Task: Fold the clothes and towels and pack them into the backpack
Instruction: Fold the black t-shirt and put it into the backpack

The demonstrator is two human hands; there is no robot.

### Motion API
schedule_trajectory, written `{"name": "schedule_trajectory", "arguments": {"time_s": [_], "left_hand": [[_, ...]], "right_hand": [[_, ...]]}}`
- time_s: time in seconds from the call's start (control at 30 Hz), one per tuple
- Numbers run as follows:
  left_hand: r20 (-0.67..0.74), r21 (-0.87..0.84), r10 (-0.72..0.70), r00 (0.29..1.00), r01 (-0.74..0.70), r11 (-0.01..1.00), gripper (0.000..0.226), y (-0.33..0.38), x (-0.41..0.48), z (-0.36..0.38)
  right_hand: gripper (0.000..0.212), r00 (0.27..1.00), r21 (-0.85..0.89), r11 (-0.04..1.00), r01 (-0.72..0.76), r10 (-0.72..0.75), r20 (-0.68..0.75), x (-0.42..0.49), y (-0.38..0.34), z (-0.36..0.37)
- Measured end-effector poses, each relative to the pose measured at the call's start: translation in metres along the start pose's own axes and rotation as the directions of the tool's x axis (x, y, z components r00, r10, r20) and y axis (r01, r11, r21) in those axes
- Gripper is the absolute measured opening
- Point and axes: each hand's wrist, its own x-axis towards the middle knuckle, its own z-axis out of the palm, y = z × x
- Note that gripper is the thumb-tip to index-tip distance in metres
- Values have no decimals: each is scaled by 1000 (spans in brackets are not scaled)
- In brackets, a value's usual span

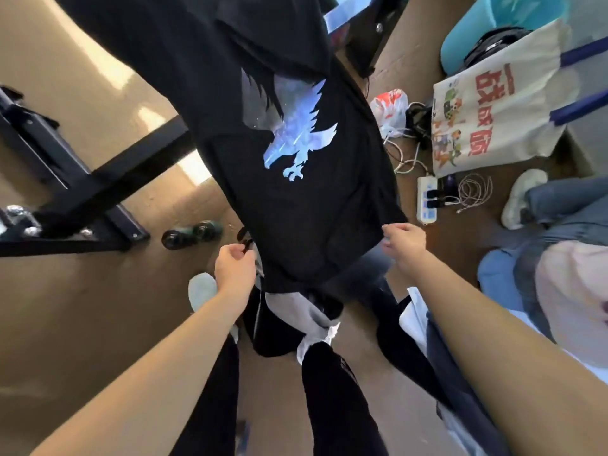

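Two bare forearms reach forward from the bottom of the view, above legs in black trousers. The left hand (235,264) has a clenched grip: its fingers are curled in against the thumb and pinch the near left corner of a black T-shirt (306,218), with a small fold of black cloth showing between thumb and forefinger. The right hand (403,243) has a similar grip, knuckles up and fingers curled round the near right corner of the same edge.

The T-shirt is held up in the air between the two hands, off the brown floor (82,307), and stretches away from the person until its far end runs out of the top of the view. It is spread open, not folded, with loose creases across it. A pale blue eagle print (296,136) faces the camera, its claws pointing towards the hands.

Just below the near edge hangs a bundle of grey, white and black cloth (296,311); what holds it I cannot tell.

Beyond the hands, a pair of dark dumbbells (192,235) lies on the floor beside a black metal frame (98,192). To the right are a white power strip (426,200), a printed tote bag (493,116) and another person in jeans (559,225).
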Motion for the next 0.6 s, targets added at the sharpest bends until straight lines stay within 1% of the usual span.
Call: {"name": "schedule_trajectory", "arguments": {"time_s": [0.07,0.13,0.17,0.23,0.3,0.33,0.4,0.47,0.53,0.6], "left_hand": [[64,51,-91,994,88,995,26,-27,6,19],[119,110,-152,981,139,984,34,-50,10,35],[138,129,-171,976,153,980,40,-58,11,42],[155,134,-181,971,161,978,55,-72,17,52],[143,106,-167,976,152,983,58,-82,22,56],[138,83,-161,977,151,985,57,-86,25,56],[154,24,-174,973,172,985,48,-93,31,57],[193,-82,-182,964,201,976,31,-93,31,56],[218,-151,-204,954,240,959,19,-91,27,53],[218,-194,-209,953,252,948,15,-87,19,46]], "right_hand": [[21,995,71,993,-96,95,13,11,21,-2],[31,985,150,974,-173,170,33,25,34,-1],[32,979,177,963,-203,197,51,30,36,0],[26,968,242,938,-247,227,108,39,36,3],[24,963,325,908,-266,233,137,45,33,8],[28,966,362,896,-256,221,138,47,31,10],[46,973,420,879,-228,188,135,56,30,13],[58,976,443,871,-211,165,141,61,30,13],[62,972,463,857,-225,166,164,60,26,13],[58,971,505,831,-235,184,151,55,21,10]]}}
